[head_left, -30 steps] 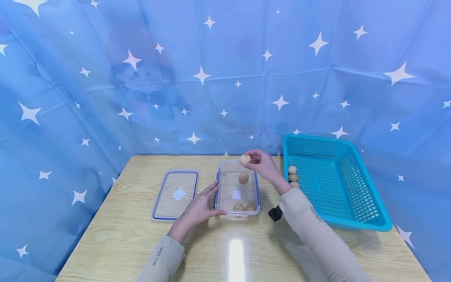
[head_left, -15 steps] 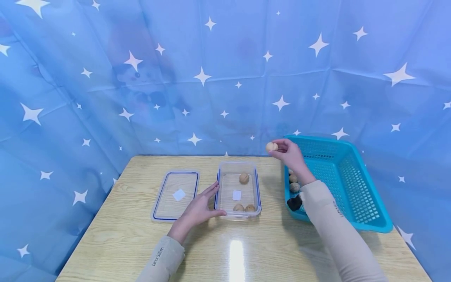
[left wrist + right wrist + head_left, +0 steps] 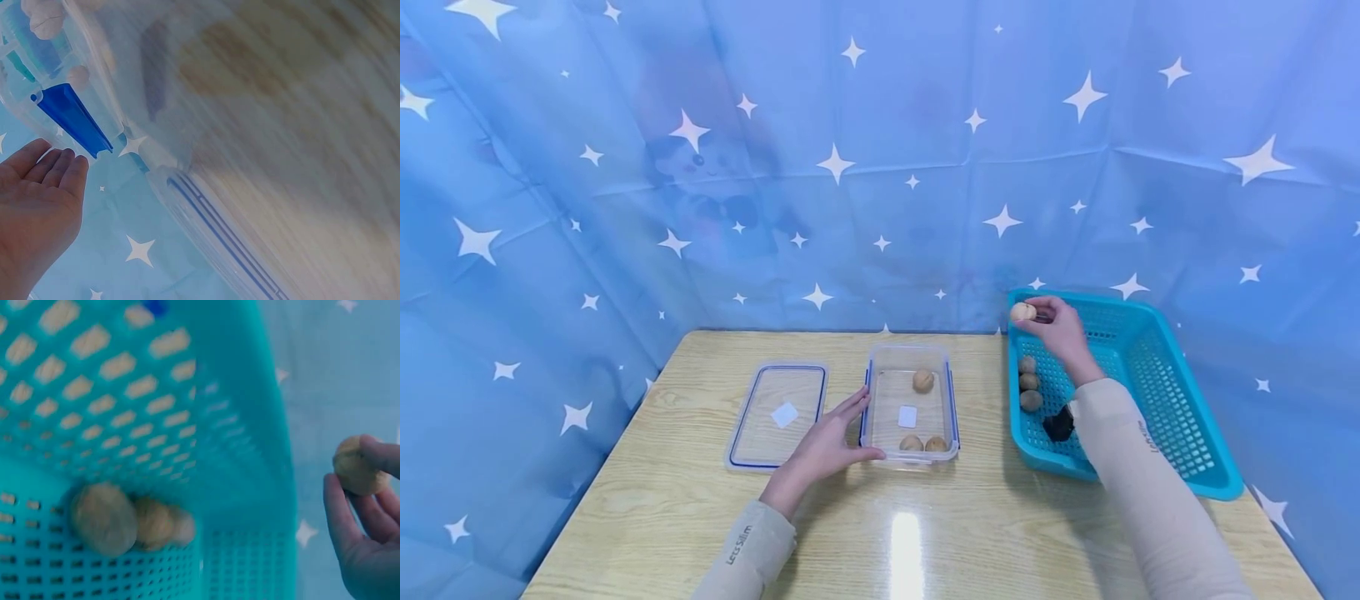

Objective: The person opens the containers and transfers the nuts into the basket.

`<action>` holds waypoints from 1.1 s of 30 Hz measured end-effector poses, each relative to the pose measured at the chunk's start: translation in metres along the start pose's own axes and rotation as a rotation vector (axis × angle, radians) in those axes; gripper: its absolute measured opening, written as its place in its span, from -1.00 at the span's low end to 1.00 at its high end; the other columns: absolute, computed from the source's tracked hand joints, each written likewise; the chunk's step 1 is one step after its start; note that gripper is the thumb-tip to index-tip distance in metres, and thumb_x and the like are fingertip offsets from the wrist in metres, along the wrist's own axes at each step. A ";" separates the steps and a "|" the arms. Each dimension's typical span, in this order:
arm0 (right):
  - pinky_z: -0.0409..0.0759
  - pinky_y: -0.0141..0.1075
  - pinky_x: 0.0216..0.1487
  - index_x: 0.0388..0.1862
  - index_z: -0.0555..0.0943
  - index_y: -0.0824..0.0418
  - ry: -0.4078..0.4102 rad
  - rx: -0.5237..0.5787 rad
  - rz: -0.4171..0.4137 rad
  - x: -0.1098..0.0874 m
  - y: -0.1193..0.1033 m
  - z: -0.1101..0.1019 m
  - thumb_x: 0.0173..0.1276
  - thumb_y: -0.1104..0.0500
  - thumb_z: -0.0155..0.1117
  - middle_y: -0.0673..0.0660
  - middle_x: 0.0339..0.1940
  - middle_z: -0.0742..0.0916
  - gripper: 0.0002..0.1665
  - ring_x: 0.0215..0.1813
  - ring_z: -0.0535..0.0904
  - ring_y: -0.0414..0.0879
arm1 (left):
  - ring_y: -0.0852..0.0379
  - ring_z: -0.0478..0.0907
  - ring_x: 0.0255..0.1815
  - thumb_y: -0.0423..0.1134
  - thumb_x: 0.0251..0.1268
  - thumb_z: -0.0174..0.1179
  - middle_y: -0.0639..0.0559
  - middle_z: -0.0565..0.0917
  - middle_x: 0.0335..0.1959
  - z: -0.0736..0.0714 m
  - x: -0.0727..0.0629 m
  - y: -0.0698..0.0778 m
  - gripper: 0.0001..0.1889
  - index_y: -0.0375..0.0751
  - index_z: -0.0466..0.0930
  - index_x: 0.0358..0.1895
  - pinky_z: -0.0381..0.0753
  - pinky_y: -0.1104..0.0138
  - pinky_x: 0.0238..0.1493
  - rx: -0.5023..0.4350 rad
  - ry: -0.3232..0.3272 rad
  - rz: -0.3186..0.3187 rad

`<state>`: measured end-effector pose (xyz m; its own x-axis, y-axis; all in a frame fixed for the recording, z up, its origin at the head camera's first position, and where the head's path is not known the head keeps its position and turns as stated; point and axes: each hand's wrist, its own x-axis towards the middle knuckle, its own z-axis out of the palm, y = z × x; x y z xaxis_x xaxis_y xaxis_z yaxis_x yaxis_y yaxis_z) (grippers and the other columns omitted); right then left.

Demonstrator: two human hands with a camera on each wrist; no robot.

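My right hand (image 3: 1063,335) pinches a pale walnut (image 3: 1023,312) between thumb and fingers, above the far left corner of the teal plastic basket (image 3: 1017,433). The right wrist view also shows this walnut (image 3: 359,467) at the fingertips. Three walnuts (image 3: 1030,382) lie along the basket's left side. My left hand (image 3: 823,450) rests with straight fingers at the left side of a clear food container (image 3: 955,408), thumb by its near corner. Inside are a walnut (image 3: 922,381) toward the back, two walnuts (image 3: 923,444) at the near end and a white square label (image 3: 907,417).
Left of the container, a clear lid (image 3: 758,433) with a blue seal and a white square lies flat on the wooden table (image 3: 820,550). A blue curtain (image 3: 910,167) with white stars hangs behind. The black wrist camera (image 3: 1059,425) sits over the basket.
My right hand has carried the walnut rightward from above the container's far end to above the basket. The left hand has stayed at the container's side.
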<state>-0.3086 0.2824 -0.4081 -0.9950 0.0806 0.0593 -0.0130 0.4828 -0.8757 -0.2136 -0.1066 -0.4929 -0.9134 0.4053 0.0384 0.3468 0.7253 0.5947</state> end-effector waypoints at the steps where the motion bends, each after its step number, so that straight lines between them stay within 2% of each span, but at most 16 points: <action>1: 0.44 0.19 0.40 0.44 0.31 0.33 0.001 -0.004 0.006 0.001 0.005 -0.002 0.50 0.11 0.20 0.42 0.43 0.46 -0.36 0.45 0.34 0.31 | -0.20 0.16 0.58 0.25 0.06 0.40 0.06 0.10 0.64 0.000 0.000 0.000 0.03 -0.10 0.15 0.56 0.37 -0.10 0.47 0.003 0.000 0.001; 6: 0.42 0.21 0.40 0.44 0.30 0.36 -0.008 -0.038 0.050 0.004 0.027 -0.008 0.51 0.09 0.18 0.46 0.43 0.42 -0.35 0.46 0.31 0.35 | -0.21 0.16 0.58 0.26 0.07 0.39 0.07 0.09 0.64 -0.001 0.000 0.000 0.03 -0.10 0.16 0.56 0.36 -0.11 0.47 0.009 -0.008 0.000; 12: 0.40 0.27 0.38 0.45 0.26 0.42 -0.044 -0.060 0.063 0.002 0.049 -0.016 0.54 0.06 0.13 0.51 0.42 0.38 -0.33 0.43 0.29 0.40 | -0.21 0.17 0.57 0.27 0.07 0.39 0.09 0.09 0.64 -0.001 0.000 0.000 0.02 -0.11 0.17 0.56 0.36 -0.11 0.47 0.018 -0.008 0.002; 16: 0.36 0.33 0.35 0.44 0.25 0.43 -0.096 -0.071 0.068 -0.002 0.063 -0.022 0.55 -0.02 0.09 0.51 0.42 0.34 -0.29 0.40 0.26 0.41 | -0.21 0.17 0.57 0.27 0.07 0.38 0.09 0.09 0.64 0.000 0.001 -0.001 0.03 -0.10 0.16 0.56 0.36 -0.12 0.47 0.019 -0.008 -0.002; 23: 0.42 0.25 0.39 0.49 0.18 0.47 -0.216 -0.024 0.092 -0.005 0.082 -0.030 0.59 0.00 0.03 0.53 0.46 0.29 -0.26 0.41 0.29 0.41 | -0.19 0.16 0.58 0.28 0.06 0.39 0.12 0.07 0.65 0.000 0.000 -0.001 0.04 -0.05 0.14 0.57 0.36 -0.10 0.47 0.014 -0.021 -0.024; 29: 0.48 0.20 0.34 0.46 0.22 0.49 -0.255 -0.060 0.116 -0.005 0.090 -0.035 0.57 0.01 0.07 0.54 0.41 0.37 -0.28 0.35 0.37 0.36 | -0.20 0.17 0.57 0.27 0.07 0.39 0.11 0.08 0.64 -0.001 0.000 0.001 0.03 -0.06 0.14 0.57 0.39 -0.10 0.46 0.014 -0.017 -0.024; 33: 0.54 0.13 0.34 0.45 0.20 0.53 -0.274 -0.074 0.177 -0.005 0.094 -0.034 0.55 0.08 0.11 0.56 0.40 0.37 -0.28 0.35 0.40 0.36 | -0.22 0.17 0.57 0.26 0.07 0.40 0.10 0.09 0.64 -0.001 0.000 0.001 0.03 -0.07 0.15 0.57 0.39 -0.11 0.45 0.010 -0.015 -0.022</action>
<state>-0.3015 0.3569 -0.4743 -0.9710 -0.0644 -0.2304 0.1592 0.5448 -0.8233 -0.2131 -0.1067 -0.4913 -0.9175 0.3975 0.0132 0.3289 0.7397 0.5871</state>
